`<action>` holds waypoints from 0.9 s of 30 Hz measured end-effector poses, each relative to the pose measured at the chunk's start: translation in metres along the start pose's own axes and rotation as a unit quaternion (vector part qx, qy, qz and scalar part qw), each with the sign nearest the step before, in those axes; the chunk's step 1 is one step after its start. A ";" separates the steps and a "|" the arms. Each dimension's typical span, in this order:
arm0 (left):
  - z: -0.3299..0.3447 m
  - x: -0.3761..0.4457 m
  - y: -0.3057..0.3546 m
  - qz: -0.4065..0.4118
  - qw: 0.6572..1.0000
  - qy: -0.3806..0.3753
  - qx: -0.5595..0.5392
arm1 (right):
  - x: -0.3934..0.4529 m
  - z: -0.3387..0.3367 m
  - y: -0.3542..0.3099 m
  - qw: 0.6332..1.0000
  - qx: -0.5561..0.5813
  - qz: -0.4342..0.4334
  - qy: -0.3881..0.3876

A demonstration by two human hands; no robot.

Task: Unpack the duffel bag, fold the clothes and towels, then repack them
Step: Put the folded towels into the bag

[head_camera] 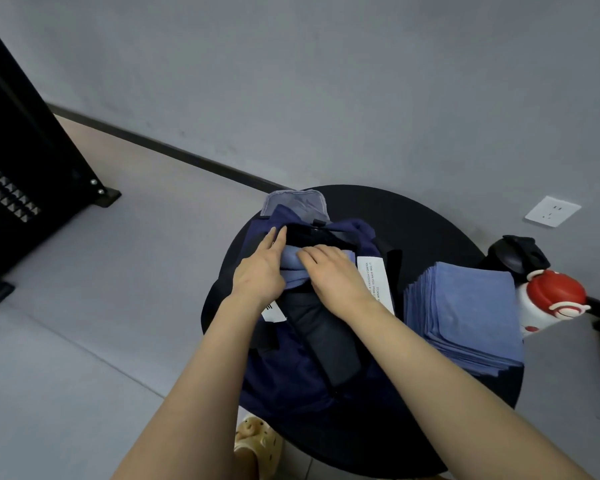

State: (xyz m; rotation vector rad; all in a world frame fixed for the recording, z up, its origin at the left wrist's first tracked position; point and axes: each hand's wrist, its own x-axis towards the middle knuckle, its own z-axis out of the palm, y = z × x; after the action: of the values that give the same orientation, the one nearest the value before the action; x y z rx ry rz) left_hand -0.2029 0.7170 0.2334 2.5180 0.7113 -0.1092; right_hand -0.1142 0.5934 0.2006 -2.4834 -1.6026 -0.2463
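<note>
Grey floor and wall surround a round black tabletop (426,216) at lower centre of the frame. On it lies a navy duffel bag (284,372), mouth open. Both hands are at that opening: the left hand (260,268) lies flat, fingers (274,239) straight and together, against a folded blue towel (293,270); the right hand (333,271) presses down on the same towel, fingers loosely together. Right of the bag sits a stack of folded blue towels (465,313), with a red-capped bottle (548,296) beyond.

Your round black bench (426,216) carries the navy duffel bag (291,382), a light blue cloth (297,202) behind it, and stacked blue towels (465,306) beside it.
</note>
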 end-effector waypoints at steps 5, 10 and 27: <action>-0.002 0.000 0.000 -0.007 1.000 -0.004 0.001 | 0.019 0.017 0.008 0.998 -0.010 0.018 -0.061; -0.001 -0.001 -0.001 -0.012 1.000 -0.006 -0.001 | 0.028 0.036 0.019 0.987 -0.035 0.046 -0.148; 0.001 0.003 -0.003 -0.015 1.000 -0.021 -0.015 | 0.010 0.086 0.024 0.992 0.078 0.086 -0.039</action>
State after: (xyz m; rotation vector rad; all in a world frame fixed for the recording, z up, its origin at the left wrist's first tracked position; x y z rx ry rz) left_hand -0.2013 0.7202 0.2310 2.4694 0.7302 -0.1593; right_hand -0.0846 0.6129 0.1185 -2.5173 -1.3670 0.0003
